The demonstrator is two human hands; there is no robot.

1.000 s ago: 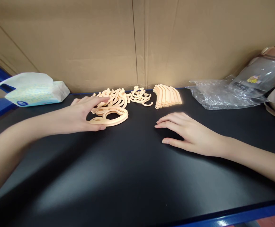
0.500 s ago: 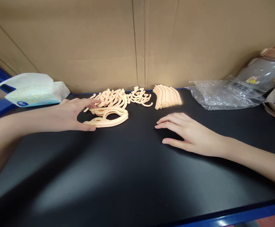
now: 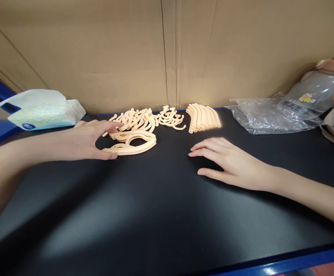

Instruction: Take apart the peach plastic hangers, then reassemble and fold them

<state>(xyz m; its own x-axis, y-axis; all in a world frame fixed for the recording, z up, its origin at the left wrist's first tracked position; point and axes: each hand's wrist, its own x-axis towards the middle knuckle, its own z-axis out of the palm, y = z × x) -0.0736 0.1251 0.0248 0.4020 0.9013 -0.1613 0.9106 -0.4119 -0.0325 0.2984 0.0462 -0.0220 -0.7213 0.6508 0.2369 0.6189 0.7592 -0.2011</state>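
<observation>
My left hand (image 3: 90, 140) lies open on the black tabletop (image 3: 155, 207), its fingertips touching the left end of a small stack of peach plastic hanger-shaped pieces (image 3: 132, 143). Behind that stack is a loose heap of peach curved parts (image 3: 135, 119), then a cluster of small hooks (image 3: 171, 117) and a neat row of curved strips (image 3: 203, 117). My right hand (image 3: 227, 161) rests flat and open on the tabletop, right of the stack, holding nothing.
A pack of tissues (image 3: 41, 109) sits at the back left. Crumpled clear plastic (image 3: 266, 115) and a transparent bottle (image 3: 318, 90) lie at the back right. A cardboard wall (image 3: 167, 50) closes off the rear. The blue table edge (image 3: 284, 262) runs along the front.
My left hand has drawn back to the left from on top of the stack to its left end, fingers now stretched out. My right hand has stayed put.
</observation>
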